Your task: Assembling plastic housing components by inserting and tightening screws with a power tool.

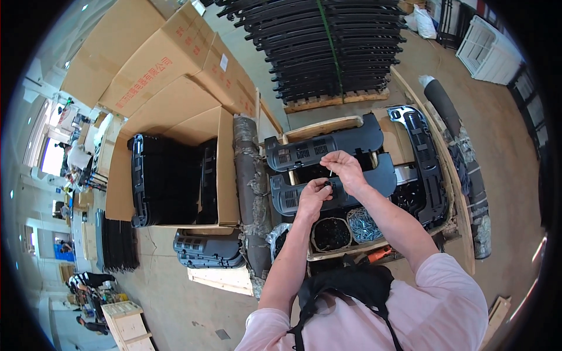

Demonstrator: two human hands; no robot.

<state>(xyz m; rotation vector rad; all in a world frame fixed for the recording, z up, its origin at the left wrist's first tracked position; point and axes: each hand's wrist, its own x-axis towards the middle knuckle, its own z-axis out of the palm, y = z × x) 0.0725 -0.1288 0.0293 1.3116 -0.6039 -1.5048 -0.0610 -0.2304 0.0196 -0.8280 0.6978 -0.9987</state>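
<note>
My left hand (pixel 315 196) is closed in a pinch on a small black part (pixel 328 186). Just above it and to the right, my right hand (pixel 344 168) pinches a thin, light-coloured screw (pixel 331 174), its length pointing down towards the black part. Beneath both hands lie two dark plastic panels with vent slots, a nearer panel (pixel 380 180) and a farther panel (pixel 360 136). Close to my forearms stand a bin of small black parts (pixel 332 235) and a bin of silvery screws (pixel 364 225).
Another black panel (pixel 430 169) stands at the right of the wooden-edged bench. An orange-handled tool (pixel 380 254) lies by its front edge. On the left are a wrapped roll (pixel 250 175) and a big cardboard box (pixel 228 169) holding black panels. Stacked black bars (pixel 304 55) rise behind.
</note>
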